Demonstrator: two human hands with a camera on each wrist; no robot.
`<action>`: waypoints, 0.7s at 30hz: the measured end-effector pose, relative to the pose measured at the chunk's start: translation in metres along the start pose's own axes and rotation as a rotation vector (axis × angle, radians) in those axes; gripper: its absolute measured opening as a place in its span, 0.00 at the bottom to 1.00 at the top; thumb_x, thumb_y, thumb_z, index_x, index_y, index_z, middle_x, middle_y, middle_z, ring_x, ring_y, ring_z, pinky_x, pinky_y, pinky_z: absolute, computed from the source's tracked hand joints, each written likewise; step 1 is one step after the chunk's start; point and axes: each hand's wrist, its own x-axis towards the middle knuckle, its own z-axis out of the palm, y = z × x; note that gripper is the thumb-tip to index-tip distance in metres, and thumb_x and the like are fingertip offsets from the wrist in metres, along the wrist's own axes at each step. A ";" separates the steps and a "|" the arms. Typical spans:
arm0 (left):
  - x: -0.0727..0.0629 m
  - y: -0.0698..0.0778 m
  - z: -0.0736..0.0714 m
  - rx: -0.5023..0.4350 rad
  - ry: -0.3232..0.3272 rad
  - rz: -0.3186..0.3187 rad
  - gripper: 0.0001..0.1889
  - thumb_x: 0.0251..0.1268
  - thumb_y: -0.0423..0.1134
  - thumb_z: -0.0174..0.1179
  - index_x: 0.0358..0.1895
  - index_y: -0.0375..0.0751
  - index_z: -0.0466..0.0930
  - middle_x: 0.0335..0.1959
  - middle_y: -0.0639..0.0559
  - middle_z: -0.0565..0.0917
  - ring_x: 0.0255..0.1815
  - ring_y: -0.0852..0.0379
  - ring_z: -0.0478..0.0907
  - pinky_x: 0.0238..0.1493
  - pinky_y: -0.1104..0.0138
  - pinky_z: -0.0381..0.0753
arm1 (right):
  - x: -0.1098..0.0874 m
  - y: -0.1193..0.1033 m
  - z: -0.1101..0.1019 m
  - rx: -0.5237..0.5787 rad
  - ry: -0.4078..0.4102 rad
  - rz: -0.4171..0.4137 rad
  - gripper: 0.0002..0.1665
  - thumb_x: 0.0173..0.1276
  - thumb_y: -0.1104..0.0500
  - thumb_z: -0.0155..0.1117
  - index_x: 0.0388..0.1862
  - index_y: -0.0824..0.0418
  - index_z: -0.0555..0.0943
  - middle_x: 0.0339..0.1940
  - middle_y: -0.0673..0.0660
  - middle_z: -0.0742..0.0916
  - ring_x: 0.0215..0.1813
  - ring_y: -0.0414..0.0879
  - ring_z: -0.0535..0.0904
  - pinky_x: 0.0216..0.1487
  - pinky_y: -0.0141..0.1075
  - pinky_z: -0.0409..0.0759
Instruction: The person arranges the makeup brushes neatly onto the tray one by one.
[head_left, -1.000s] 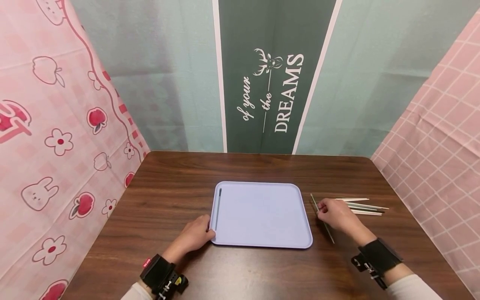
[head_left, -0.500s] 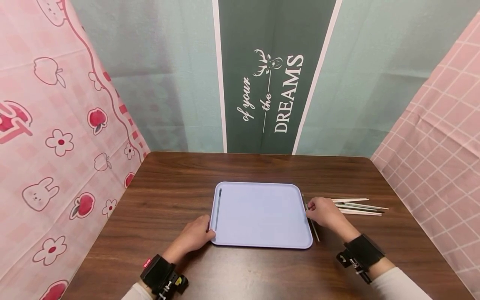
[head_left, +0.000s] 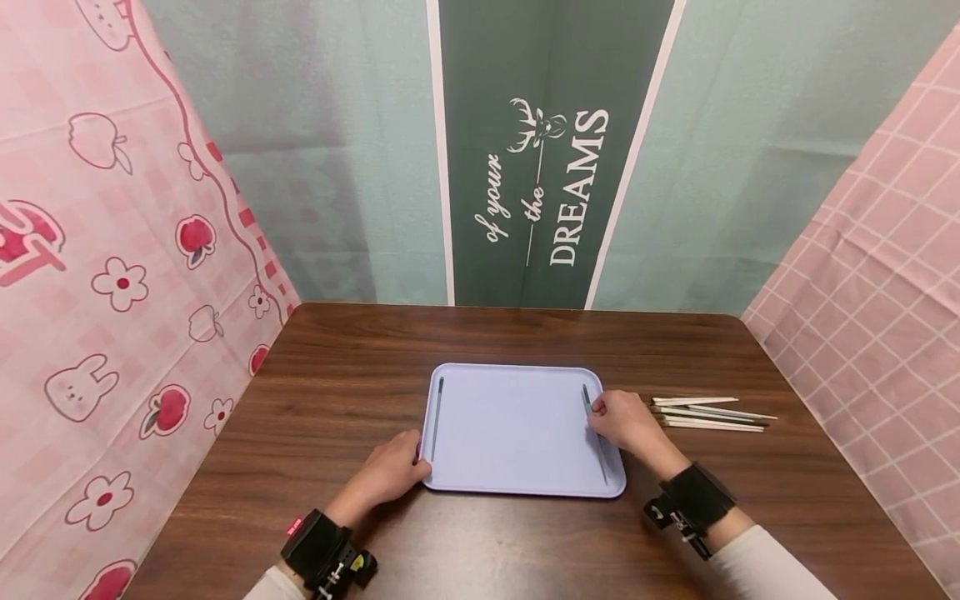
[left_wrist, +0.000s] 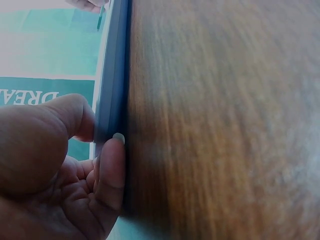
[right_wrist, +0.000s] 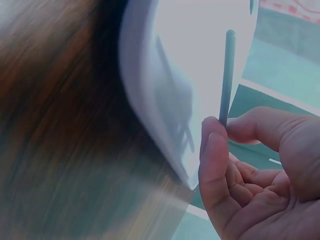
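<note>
A pale lavender rectangular tray (head_left: 517, 433) lies on the table. My left hand (head_left: 384, 469) grips its near left corner; in the left wrist view the thumb and a finger (left_wrist: 111, 170) close on the tray's edge. Along the tray's left side lies one grey-green chopstick (head_left: 437, 421). My right hand (head_left: 624, 421) pinches a second grey-green chopstick (right_wrist: 228, 75) between thumb and fingertips. That chopstick slants over the right part of the tray, roughly lengthwise along the right rim, and its shadow falls on the tray in the right wrist view.
Several more chopsticks (head_left: 712, 412), white, green and dark, lie in a loose pile right of the tray. The dark wooden table (head_left: 360, 350) is bordered by a green curtain (head_left: 337, 208) behind and pink cloths at both sides.
My right hand has moved left with its chopstick, from the table beside the tray across the right rim to over the tray. The left hand and the tray have stayed in place.
</note>
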 end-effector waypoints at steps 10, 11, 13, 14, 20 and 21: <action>0.000 0.001 0.000 -0.001 0.002 0.007 0.08 0.57 0.36 0.62 0.35 0.39 0.71 0.30 0.51 0.70 0.29 0.54 0.67 0.31 0.60 0.68 | 0.004 -0.019 0.008 0.006 0.005 -0.001 0.03 0.57 0.63 0.64 0.27 0.62 0.79 0.22 0.51 0.77 0.25 0.44 0.72 0.25 0.34 0.68; 0.000 0.001 0.000 -0.002 0.002 0.007 0.08 0.57 0.36 0.62 0.36 0.39 0.72 0.30 0.51 0.70 0.29 0.54 0.67 0.31 0.60 0.68 | 0.005 -0.022 0.009 0.005 0.005 -0.001 0.03 0.58 0.63 0.64 0.28 0.63 0.80 0.23 0.51 0.78 0.25 0.44 0.73 0.26 0.34 0.68; 0.000 0.001 0.000 -0.001 0.002 0.006 0.09 0.57 0.36 0.62 0.36 0.39 0.72 0.30 0.51 0.70 0.29 0.54 0.67 0.31 0.60 0.68 | 0.006 -0.027 0.010 0.005 0.006 -0.009 0.04 0.58 0.63 0.65 0.30 0.64 0.81 0.24 0.52 0.79 0.26 0.45 0.74 0.26 0.35 0.70; -0.001 0.001 0.000 -0.001 0.001 0.004 0.09 0.57 0.36 0.62 0.36 0.39 0.72 0.30 0.51 0.70 0.29 0.54 0.67 0.32 0.60 0.68 | 0.007 -0.030 0.011 0.003 0.010 -0.015 0.04 0.58 0.63 0.66 0.31 0.64 0.82 0.24 0.52 0.80 0.27 0.45 0.74 0.27 0.35 0.71; -0.001 0.003 -0.001 -0.009 -0.005 -0.006 0.09 0.58 0.36 0.62 0.37 0.39 0.72 0.31 0.51 0.70 0.29 0.54 0.68 0.32 0.60 0.68 | 0.011 -0.044 0.018 0.013 0.030 -0.053 0.03 0.56 0.64 0.65 0.28 0.64 0.82 0.21 0.51 0.80 0.25 0.44 0.75 0.27 0.34 0.71; -0.001 0.003 -0.001 -0.011 -0.007 -0.007 0.09 0.58 0.36 0.62 0.37 0.39 0.72 0.31 0.51 0.70 0.30 0.54 0.68 0.32 0.60 0.68 | 0.012 -0.046 0.020 0.012 0.035 -0.064 0.02 0.56 0.64 0.64 0.28 0.64 0.82 0.21 0.50 0.80 0.25 0.44 0.75 0.27 0.34 0.71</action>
